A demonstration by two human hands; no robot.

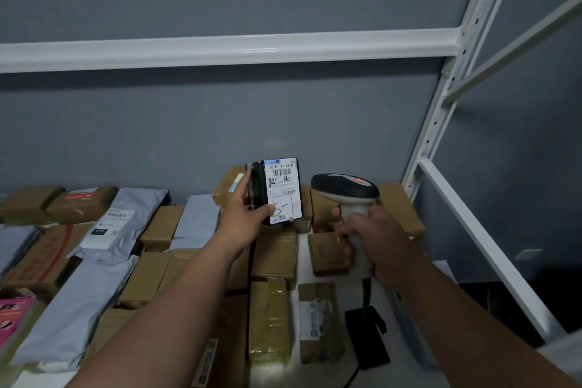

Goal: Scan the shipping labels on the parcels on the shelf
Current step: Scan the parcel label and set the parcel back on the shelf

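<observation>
Gripping a black parcel (277, 190) upright, left hand (244, 214); right hand (374, 239) grips scanner (346, 195) above shelf (318, 368) parcels.

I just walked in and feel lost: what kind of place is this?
Probably a parcel depot or mailroom: boxes and mailing bags cover a white metal shelf, and a person holds a labelled parcel beside a barcode scanner.

We see a dim, flat-lit scene; glare streaks the white shelf beam (233, 49) above the grip, edges bow from wide-angle distortion, and the nearest parcels blur softly.
</observation>
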